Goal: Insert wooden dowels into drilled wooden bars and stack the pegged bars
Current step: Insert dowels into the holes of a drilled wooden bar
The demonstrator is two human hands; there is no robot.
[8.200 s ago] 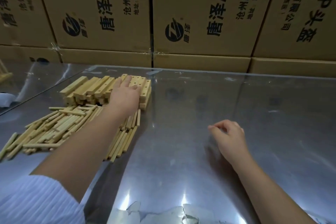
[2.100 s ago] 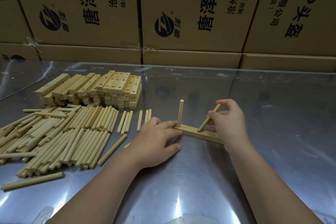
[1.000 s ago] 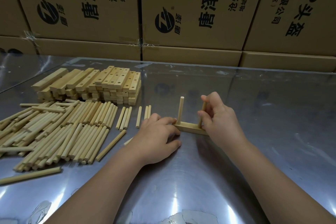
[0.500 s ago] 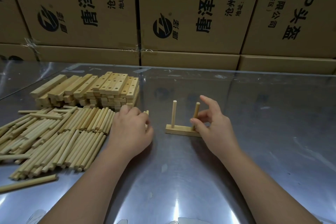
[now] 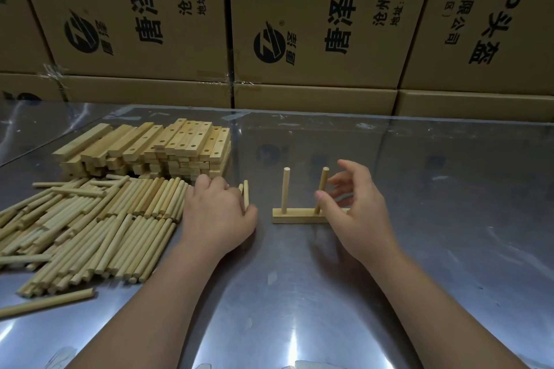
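Wooden bar (image 5: 295,216) is lying flat at mid-surface, pale and rectangular, carrying two round dowels: the left dowel (image 5: 285,190) is standing upright, the right dowel (image 5: 321,190) is leaning slightly to the right. Right hand (image 5: 356,213) is hovering just beside the leaning dowel with fingers spread wide, holding nothing; contact with the dowel cannot be told. Left hand (image 5: 217,216) is resting palm down with fingers curled at the right edge of the loose dowel pile (image 5: 90,231); whether it is gripping one cannot be told. Stacked drilled bars (image 5: 156,150) are sitting at far left, holes showing on their top faces. Reflective metal surface (image 5: 449,219) is carrying everything. Cardboard cartons (image 5: 314,18) are standing along the far side, bearing black printing including "唐泽" and "头盔" with a round logo.
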